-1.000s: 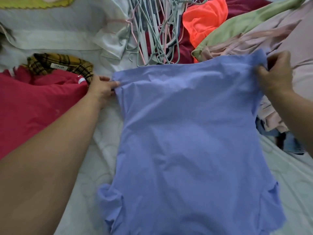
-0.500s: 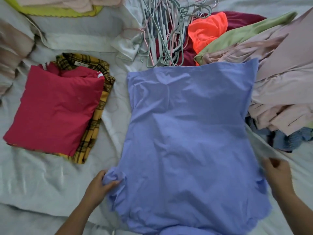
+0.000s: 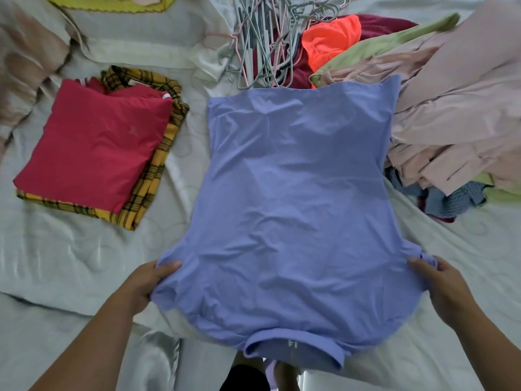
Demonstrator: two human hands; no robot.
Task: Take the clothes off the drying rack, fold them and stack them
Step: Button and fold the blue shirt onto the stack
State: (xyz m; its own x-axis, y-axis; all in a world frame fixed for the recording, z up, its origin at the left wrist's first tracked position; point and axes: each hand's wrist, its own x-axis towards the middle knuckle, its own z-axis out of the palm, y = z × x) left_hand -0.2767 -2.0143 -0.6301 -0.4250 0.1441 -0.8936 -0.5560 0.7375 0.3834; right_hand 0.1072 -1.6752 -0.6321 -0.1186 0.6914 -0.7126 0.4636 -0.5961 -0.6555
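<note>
Bedding of pale quilted white fabric (image 3: pixel 84 249) covers the bed and carries everything in view. Largest on it is a periwinkle-blue knit shirt (image 3: pixel 296 193), spread flat in the middle with its hem toward the far side and its neckline (image 3: pixel 293 348) at the near edge; a small white label sits inside the collar, its print too small to read. To the right lies a heap of unfolded pale pink garments (image 3: pixel 456 114), with a light green piece (image 3: pixel 380 49), a neon orange piece (image 3: pixel 329 43), dark maroon cloth (image 3: pixel 383 24) and blue knit fabric (image 3: pixel 448 196) mixed in, the heap's edge touching the shirt's right side. On the left, well apart from the shirt, a folded red garment (image 3: pixel 93 148) rests on a folded yellow-and-black plaid garment (image 3: pixel 152 176); the red one bears a faint small logo on its front and a white tab at its collar, neither legible. Beyond the shirt's far hem sits a tangle of grey and pink wire hangers (image 3: pixel 265 40). The left hand (image 3: pixel 146 283) grips the shirt's left sleeve edge, fingers (image 3: pixel 169 268) closed on the fabric. The right hand (image 3: pixel 442 289) holds the right sleeve likewise, thumb on top and fingers pinched on the bunched cloth.
</note>
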